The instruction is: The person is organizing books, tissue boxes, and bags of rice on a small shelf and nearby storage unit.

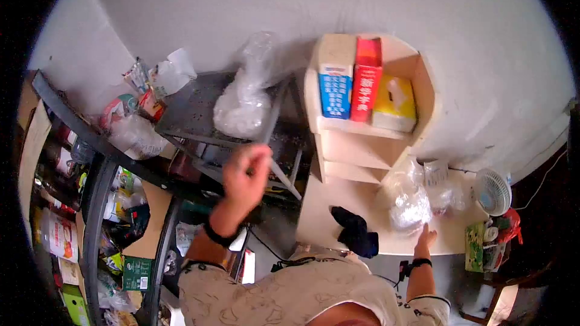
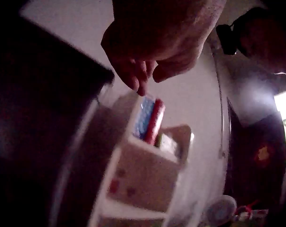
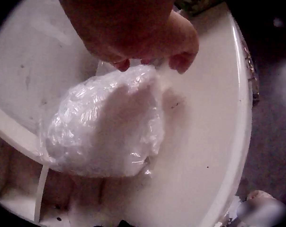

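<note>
My left hand [image 1: 246, 175] is raised in front of the dark metal rack, its fingers loosely bent and nothing visible in them. In the left wrist view the thumb of this hand [image 2: 155, 52] stands apart from the fingers. A clear plastic bag with crinkled contents [image 1: 409, 208] lies on the pale desk [image 1: 320, 211]. At its near edge is my right hand [image 1: 426, 238]. The right wrist view shows the bent fingers of the hand [image 3: 143, 42] just at the edge of the bag [image 3: 105, 123], thumb apart; whether the fingertips touch it is unclear.
Another clear bag [image 1: 244, 108] lies on the rack's top [image 1: 196, 99]. Books [image 1: 365, 81] and a yellow tissue box [image 1: 396, 105] stand in the desk's shelf. A dark cloth [image 1: 355, 232] lies near the front edge, a white basket [image 1: 493, 192] at the right. Packed shelves [image 1: 93, 205] fill the left.
</note>
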Motion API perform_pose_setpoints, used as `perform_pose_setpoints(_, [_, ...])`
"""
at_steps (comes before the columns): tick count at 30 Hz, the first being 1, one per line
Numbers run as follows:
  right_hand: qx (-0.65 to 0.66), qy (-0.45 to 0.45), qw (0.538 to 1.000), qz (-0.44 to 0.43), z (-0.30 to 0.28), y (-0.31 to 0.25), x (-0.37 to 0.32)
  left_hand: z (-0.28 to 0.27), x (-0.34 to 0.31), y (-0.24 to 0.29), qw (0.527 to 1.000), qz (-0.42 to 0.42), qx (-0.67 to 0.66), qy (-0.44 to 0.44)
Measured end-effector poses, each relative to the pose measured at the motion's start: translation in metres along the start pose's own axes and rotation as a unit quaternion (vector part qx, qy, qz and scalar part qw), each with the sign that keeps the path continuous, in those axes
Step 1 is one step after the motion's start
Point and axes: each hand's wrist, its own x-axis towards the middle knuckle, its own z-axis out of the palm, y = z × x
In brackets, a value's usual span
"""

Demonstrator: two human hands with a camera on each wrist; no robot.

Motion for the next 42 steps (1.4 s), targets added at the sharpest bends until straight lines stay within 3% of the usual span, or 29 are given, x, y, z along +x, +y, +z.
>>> perform_pose_setpoints(1, [0.001,0.036,0.999,-0.001,0.008,0.017,0.009,-0.018,0.026,-0.004,0.997,0.043,0.057,0.039])
perform_pose_setpoints(3, [0.083,0.091,0.992,0.024,0.006,0.018,-0.003,-0.044,0.079,-0.019,0.995,0.057,0.088,0.001])
perform_pose_setpoints(6, [0.115,0.098,0.986,0.064,-0.007,-0.004,-0.038,-0.056,0.138,-0.045,0.95,-0.07,0.248,-0.178])
perform_pose_setpoints(7, [0.119,0.104,0.985,0.065,-0.011,-0.009,-0.049,-0.048,0.147,-0.059,0.952,-0.065,0.243,-0.177])
perform_pose_setpoints(9, [0.208,0.016,0.976,0.058,-0.012,-0.012,-0.071,-0.021,0.156,-0.095,0.903,-0.058,0.375,-0.201])
perform_pose_setpoints(10, [0.209,0.022,0.976,0.063,-0.002,-0.005,-0.077,-0.018,0.161,-0.099,0.905,-0.052,0.371,-0.203])
perform_pose_setpoints(12, [0.257,0.105,0.958,0.065,0.026,0.015,-0.078,-0.012,0.174,-0.102,0.858,-0.164,0.31,-0.375])
perform_pose_setpoints(13, [0.262,0.114,0.956,0.068,0.026,0.014,-0.089,-0.006,0.182,-0.112,0.861,-0.154,0.307,-0.376])
perform_pose_setpoints(16, [0.39,0.086,0.915,0.05,0.014,-0.023,-0.141,0.001,0.194,-0.136,0.89,-0.129,0.246,-0.362])
perform_pose_setpoints(18, [0.396,0.08,0.913,0.058,0.004,-0.027,-0.158,-0.011,0.197,-0.137,0.934,-0.215,-0.054,-0.28])
perform_pose_setpoints(19, [0.398,0.065,0.913,0.064,0.001,-0.026,-0.162,-0.019,0.197,-0.131,0.934,-0.21,-0.057,-0.282])
perform_pose_setpoints(21, [0.418,0.066,0.904,0.065,0.001,-0.008,-0.156,-0.04,0.198,-0.115,0.871,-0.329,-0.308,-0.198])
perform_pose_setpoints(23, [0.442,0.066,0.892,0.066,-0.002,-0.006,-0.156,-0.044,0.204,-0.121,0.869,-0.314,-0.335,-0.186])
perform_pose_setpoints(26, [0.458,0.085,0.881,0.084,-0.022,-0.011,-0.156,-0.052,0.211,-0.095,0.874,-0.35,-0.336,-0.037])
perform_pose_setpoints(30, [0.489,0.079,0.866,0.067,-0.041,-0.005,-0.147,-0.071,0.243,-0.086,0.873,-0.29,-0.391,-0.016])
perform_pose_setpoints(33, [0.507,0.075,0.856,0.065,-0.05,0.002,-0.143,-0.103,0.254,-0.043,0.867,-0.227,-0.443,0.004])
perform_pose_setpoints(36, [0.478,0.025,0.878,0.029,-0.071,-0.027,-0.166,-0.13,0.261,-0.004,0.838,-0.191,-0.512,-0.004])
perform_pose_setpoints(38, [0.441,-0.093,0.893,-0.013,-0.079,-0.068,-0.183,-0.14,0.255,0.026,0.83,-0.17,-0.53,-0.022])
perform_pose_setpoints(40, [0.399,-0.201,0.888,-0.107,-0.076,-0.108,-0.194,-0.146,0.24,0.056,0.821,-0.155,-0.548,-0.042])
perform_pose_setpoints(42, [0.409,-0.314,0.83,-0.214,-0.068,-0.155,-0.21,-0.139,0.219,0.088,0.801,-0.168,-0.572,-0.054])
